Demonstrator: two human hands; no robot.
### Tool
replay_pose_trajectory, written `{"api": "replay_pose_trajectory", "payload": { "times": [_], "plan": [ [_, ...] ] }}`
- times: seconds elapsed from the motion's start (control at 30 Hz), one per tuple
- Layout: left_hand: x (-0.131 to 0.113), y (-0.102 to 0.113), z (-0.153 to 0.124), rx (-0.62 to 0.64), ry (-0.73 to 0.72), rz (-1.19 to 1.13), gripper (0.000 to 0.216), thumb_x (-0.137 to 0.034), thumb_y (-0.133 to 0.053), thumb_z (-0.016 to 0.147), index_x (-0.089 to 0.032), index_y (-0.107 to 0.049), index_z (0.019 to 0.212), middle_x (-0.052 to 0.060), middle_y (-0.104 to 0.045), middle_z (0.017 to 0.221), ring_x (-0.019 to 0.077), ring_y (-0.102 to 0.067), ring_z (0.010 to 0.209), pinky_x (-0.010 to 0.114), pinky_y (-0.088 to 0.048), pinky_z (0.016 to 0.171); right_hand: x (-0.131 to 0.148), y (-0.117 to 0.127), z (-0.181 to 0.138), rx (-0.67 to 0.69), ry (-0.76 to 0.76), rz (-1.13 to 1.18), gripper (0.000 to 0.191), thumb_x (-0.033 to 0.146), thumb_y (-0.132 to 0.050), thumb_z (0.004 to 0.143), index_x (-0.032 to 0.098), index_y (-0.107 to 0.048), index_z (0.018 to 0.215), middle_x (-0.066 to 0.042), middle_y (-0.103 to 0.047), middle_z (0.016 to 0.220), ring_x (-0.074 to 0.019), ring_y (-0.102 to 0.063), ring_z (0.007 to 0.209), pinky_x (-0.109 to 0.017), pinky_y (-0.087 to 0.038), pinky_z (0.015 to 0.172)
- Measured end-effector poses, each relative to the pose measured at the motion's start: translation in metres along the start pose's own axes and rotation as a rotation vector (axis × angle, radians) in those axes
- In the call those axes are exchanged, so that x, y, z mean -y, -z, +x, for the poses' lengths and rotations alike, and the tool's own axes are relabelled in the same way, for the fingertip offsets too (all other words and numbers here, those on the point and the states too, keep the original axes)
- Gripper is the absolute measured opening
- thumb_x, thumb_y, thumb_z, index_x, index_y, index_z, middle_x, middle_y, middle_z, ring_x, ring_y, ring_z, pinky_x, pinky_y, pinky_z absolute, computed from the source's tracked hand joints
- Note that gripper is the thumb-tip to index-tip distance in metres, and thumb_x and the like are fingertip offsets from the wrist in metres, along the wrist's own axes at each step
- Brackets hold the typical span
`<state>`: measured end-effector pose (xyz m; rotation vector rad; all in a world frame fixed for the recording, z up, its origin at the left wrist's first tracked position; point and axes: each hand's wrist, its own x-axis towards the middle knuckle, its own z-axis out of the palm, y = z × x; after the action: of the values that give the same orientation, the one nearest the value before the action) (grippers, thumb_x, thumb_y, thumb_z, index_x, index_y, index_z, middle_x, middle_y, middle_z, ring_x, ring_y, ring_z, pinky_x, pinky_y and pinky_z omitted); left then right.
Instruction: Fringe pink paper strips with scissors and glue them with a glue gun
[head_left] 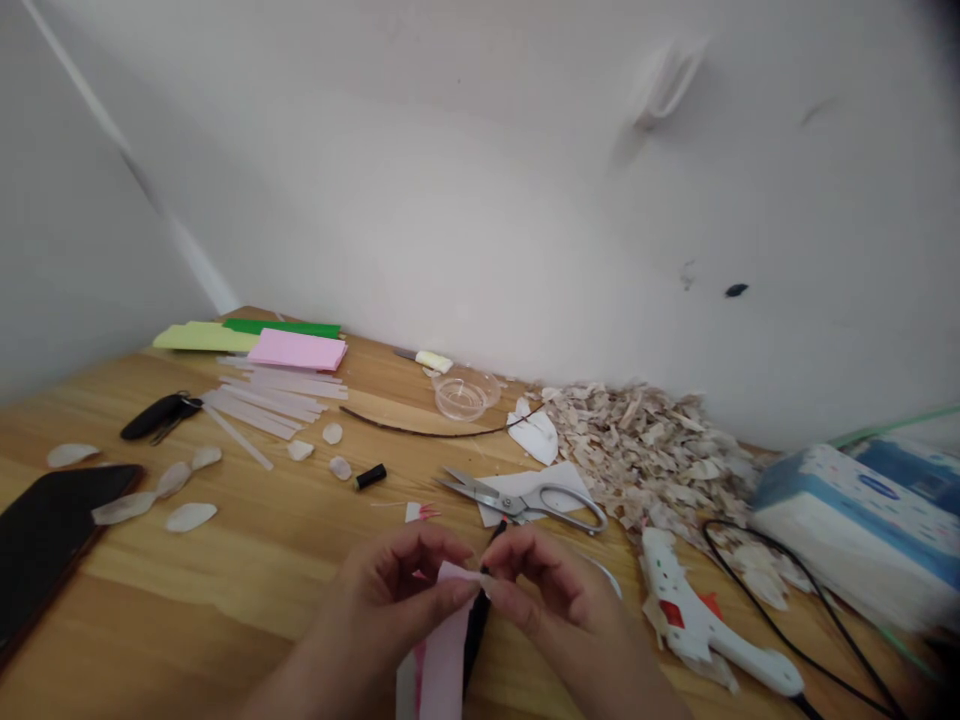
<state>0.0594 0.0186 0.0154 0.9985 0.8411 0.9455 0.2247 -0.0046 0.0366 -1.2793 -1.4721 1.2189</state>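
Near the front edge of the table, my left hand [409, 585] pinches the top of a pink paper strip [444, 660] between thumb and fingers. My right hand [551, 600] meets it at the strip's upper corner, thumb and forefinger closed on that end. Part of the pinch is hidden by the fingertips. A long black object [478, 630], perhaps a pen, lies behind the strip, partly covered by my hands. Just beyond my hands, grey-handled scissors [525, 495] rest on a white paper piece [574, 482]. A short black cap [370, 477] lies to the left of the scissors.
A glue gun [671, 590] with its cable [780, 550] and a tissue pack [862, 520] lie right. Dry flakes [645, 440] are heaped by the wall. Leftward are pale strips [277, 400], folded pink paper [298, 349], keys [161, 415], pale petals [191, 516] and a dark phone [52, 530].
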Motion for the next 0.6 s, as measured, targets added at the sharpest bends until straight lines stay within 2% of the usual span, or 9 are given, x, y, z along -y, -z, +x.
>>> {"api": "replay_pose_trajectory", "payload": {
  "times": [0.13, 0.23, 0.4, 0.6],
  "plan": [
    [-0.0031, -0.0003, 0.0004, -0.033, 0.046, 0.007, 0.021, -0.035, -0.077, 0.059, -0.02, -0.068, 0.072, -0.004, -0.058, 0.057, 0.0106, -0.05, 0.053, 0.021, -0.036, 0.05, 0.001, -0.0006, -0.0006, -0.023, -0.039, -0.091, 0.011, 0.033, -0.057, 0.081, 0.022, -0.058, 0.079, 0.001, -0.057, 0.075, -0.0156, -0.052, 0.073, -0.025, -0.04, 0.061],
    [-0.0043, -0.0002, 0.0004, -0.041, 0.047, 0.007, 0.02, -0.032, -0.077, 0.06, -0.02, -0.068, 0.073, -0.004, -0.061, 0.06, 0.0104, -0.051, 0.055, 0.021, -0.037, 0.053, 0.0028, -0.0011, -0.0008, -0.024, -0.043, -0.127, 0.015, 0.037, -0.052, 0.084, 0.023, -0.058, 0.083, 0.0, -0.059, 0.081, -0.0166, -0.053, 0.078, -0.026, -0.04, 0.062],
    [-0.0014, 0.0008, 0.0014, -0.036, 0.047, 0.004, 0.021, -0.032, -0.075, 0.062, -0.02, -0.066, 0.076, -0.003, -0.062, 0.064, 0.0104, -0.051, 0.056, 0.021, -0.038, 0.054, 0.0003, -0.0023, 0.0009, -0.046, -0.018, -0.13, 0.008, 0.031, -0.057, 0.08, 0.023, -0.059, 0.079, 0.0, -0.06, 0.08, -0.0177, -0.055, 0.079, -0.027, -0.042, 0.064],
    [-0.0033, 0.0018, 0.0027, -0.056, 0.07, 0.01, 0.026, -0.033, -0.077, 0.058, -0.018, -0.064, 0.075, -0.003, -0.061, 0.062, 0.0121, -0.053, 0.058, 0.023, -0.038, 0.055, 0.0005, -0.0024, 0.0027, -0.067, -0.034, -0.14, 0.01, 0.032, -0.056, 0.077, 0.022, -0.058, 0.077, -0.001, -0.059, 0.078, -0.0189, -0.054, 0.078, -0.028, -0.043, 0.064]
  ]
}}
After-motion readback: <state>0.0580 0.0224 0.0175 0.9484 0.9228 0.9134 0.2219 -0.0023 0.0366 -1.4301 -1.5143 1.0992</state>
